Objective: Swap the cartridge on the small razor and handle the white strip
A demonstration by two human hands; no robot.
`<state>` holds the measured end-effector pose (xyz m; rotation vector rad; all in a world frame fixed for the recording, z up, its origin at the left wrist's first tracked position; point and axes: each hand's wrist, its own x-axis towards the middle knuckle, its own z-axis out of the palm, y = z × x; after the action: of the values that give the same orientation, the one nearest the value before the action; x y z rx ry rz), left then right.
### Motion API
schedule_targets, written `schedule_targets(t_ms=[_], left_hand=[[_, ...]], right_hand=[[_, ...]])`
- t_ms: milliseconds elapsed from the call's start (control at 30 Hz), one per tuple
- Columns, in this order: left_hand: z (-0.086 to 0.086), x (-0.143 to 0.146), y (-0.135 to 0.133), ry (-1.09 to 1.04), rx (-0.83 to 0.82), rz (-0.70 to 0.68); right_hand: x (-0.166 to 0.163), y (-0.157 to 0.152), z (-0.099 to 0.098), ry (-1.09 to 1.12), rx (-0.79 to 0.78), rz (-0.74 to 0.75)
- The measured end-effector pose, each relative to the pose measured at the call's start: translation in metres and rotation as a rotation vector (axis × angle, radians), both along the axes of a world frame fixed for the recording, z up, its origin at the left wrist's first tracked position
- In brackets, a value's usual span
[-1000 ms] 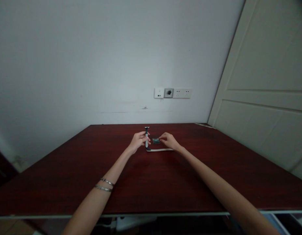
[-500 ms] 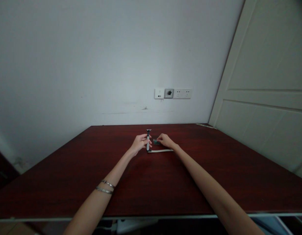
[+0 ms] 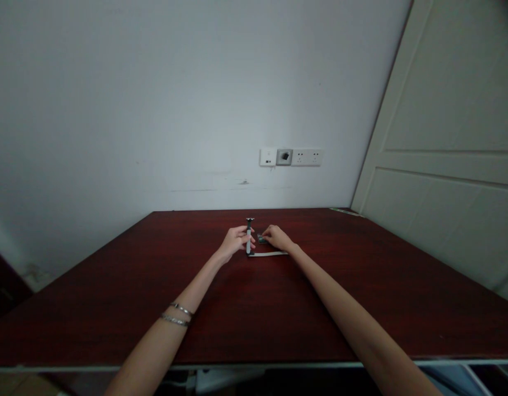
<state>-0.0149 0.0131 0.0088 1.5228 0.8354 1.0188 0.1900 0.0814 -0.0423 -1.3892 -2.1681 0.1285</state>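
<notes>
My left hand point(image 3: 234, 240) grips an upright white stick point(image 3: 248, 241) with a dark neck and a small T-shaped head, much like a razor. Its foot is dark and meets the table. From that foot a thin pale strip point(image 3: 268, 254) lies on the table towards my right wrist; whether the two are joined I cannot tell. My right hand point(image 3: 277, 237) is closed, fingertips pinching a small flat greenish piece point(image 3: 261, 239) at its right end. That piece is just right of the stick, apart from it, and too small to name.
The dark red wooden table point(image 3: 246, 313) reaches back to a white wall. Sockets and switch plates point(image 3: 291, 158) are on that wall. A pale panelled door point(image 3: 452, 165) stands at the right. A flat strip point(image 3: 345, 212) lies at the table's far right corner.
My right hand has shifted slightly left with the small greenish piece, which has tilted a little. The left hand and the stick stay almost still.
</notes>
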Motion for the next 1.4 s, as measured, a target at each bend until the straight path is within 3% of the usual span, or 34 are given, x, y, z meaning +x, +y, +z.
schedule_targets(t_ms=[467,800,1133,1400], left_hand=[[0.000,-0.001,0.000,0.008,-0.024,0.001],[0.003,-0.001,-0.003,0.005,0.007,0.059],[0.005,0.002,-0.001,-0.068,0.076,0.148],[0.002,0.006,-0.003,-0.084,0.077,0.088]], right_hand=[[-0.002,0.003,0.000,0.149,-0.035,-0.024],[0.001,-0.005,0.027,0.461,-0.120,0.069],[0.001,-0.046,0.057,0.636,-0.198,0.148],[-0.007,-0.078,0.056,0.647,-0.236,0.149]])
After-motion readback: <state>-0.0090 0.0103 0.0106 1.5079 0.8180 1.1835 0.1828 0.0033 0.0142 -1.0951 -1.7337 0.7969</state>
